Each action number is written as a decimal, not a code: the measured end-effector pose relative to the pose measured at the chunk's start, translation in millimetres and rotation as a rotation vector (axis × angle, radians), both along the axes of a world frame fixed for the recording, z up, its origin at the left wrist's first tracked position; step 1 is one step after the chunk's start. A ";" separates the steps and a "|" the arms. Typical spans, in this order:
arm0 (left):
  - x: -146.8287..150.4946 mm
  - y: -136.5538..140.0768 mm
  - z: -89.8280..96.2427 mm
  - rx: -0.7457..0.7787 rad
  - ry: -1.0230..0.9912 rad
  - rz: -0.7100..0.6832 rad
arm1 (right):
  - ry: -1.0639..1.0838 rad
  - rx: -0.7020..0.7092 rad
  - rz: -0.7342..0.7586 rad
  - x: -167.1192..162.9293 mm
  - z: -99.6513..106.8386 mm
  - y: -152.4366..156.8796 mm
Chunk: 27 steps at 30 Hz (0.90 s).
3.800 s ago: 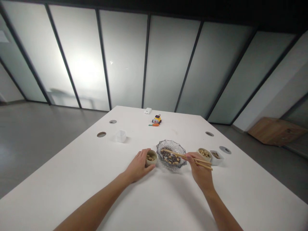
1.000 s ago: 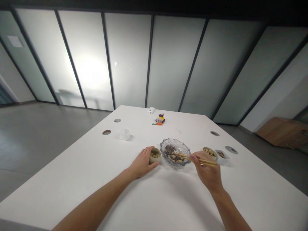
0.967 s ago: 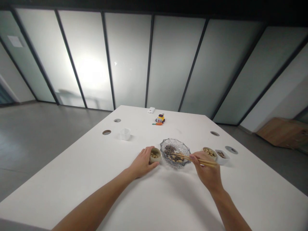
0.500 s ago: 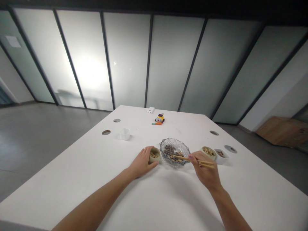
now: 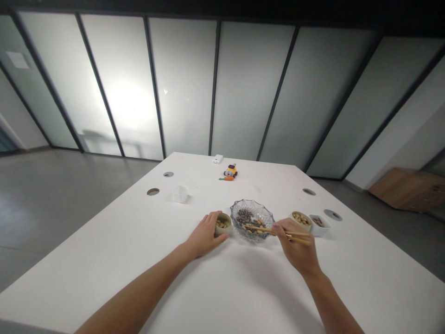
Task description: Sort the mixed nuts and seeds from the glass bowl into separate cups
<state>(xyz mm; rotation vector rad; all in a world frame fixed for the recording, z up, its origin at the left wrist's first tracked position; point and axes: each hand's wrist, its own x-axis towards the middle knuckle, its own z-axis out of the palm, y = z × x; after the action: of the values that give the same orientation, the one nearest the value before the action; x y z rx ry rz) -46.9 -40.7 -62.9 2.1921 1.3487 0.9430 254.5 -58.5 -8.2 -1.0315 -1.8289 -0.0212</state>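
Observation:
My left hand [image 5: 206,235] is wrapped round the left side of a small round bowl [image 5: 227,230] that has light-brown nuts in it and stands on the table. My right hand [image 5: 298,246] is closed on a pair of wooden chopsticks [image 5: 266,229], whose tips reach down among the nuts in a scalloped glass bowl [image 5: 269,218]. Dark round nuts [image 5: 245,215] lie at the back left of that glass bowl, with paler, longer ones nearer the front. Whether the tips grip a nut is too small to tell.
Right of the glass bowl stand a round bowl of nuts [image 5: 301,219] and a white square dish [image 5: 320,228] with brown pieces. A clear plastic box [image 5: 180,194] is at the left. Farther back are a toy car [image 5: 230,171], an orange carrot-shaped item [image 5: 227,178] and a white box [image 5: 217,159].
The chopstick tips have shifted slightly down and to the left among the nuts. My left hand keeps its hold on the small bowl.

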 end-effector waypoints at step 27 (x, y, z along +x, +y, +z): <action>-0.8 1.8 -4.4 0.017 -0.003 -0.004 | 0.028 0.078 0.014 3.8 -4.6 3.6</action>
<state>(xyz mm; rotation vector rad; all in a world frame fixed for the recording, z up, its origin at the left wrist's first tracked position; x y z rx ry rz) -47.7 -38.9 -67.3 2.2042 1.3390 0.9586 258.3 -54.9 -12.8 -0.9598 -1.7962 -0.0691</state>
